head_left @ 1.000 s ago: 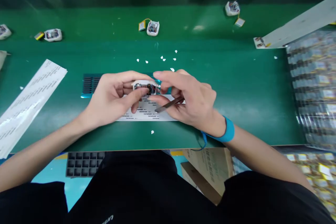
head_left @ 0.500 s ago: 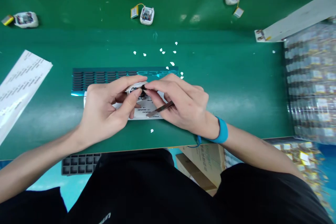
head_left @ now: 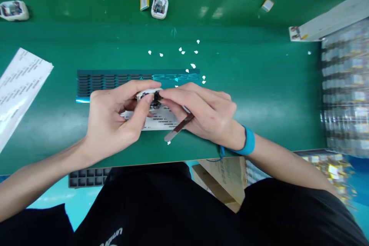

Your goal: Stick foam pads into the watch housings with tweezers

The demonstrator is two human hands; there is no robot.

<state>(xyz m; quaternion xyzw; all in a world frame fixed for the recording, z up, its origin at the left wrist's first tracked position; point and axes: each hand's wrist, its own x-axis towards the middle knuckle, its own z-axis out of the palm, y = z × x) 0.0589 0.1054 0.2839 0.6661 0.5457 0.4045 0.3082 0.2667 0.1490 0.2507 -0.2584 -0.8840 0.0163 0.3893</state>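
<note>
My left hand (head_left: 115, 119) grips a small white device housing (head_left: 147, 92) with electronics showing inside, its thumb across the open side. My right hand (head_left: 206, 113) is closed, and its thumb and forefinger tips touch the housing's right end at a small black part (head_left: 157, 97). A flat metal tool, perhaps tweezers (head_left: 179, 127), is tucked in the right hand and slants down to the left. Beneath both hands lies a white printed sheet (head_left: 161, 122), partly covered. Behind them is a strip with rows of black pieces (head_left: 112, 80), its near part hidden by the left hand.
Similar open housings (head_left: 159, 7) stand along the back of the green table (head_left: 259, 96), some with a battery (head_left: 144, 2) attached. Small white bits (head_left: 183, 52) are scattered mid-table. A printed sheet (head_left: 25, 80) lies left; stacked clear trays (head_left: 346, 92) stand right, near a white bar (head_left: 331, 17).
The metal tool in my right hand has swung to point more steeply down. My left thumb has shifted slightly left on the housing. The whole view has moved a little.
</note>
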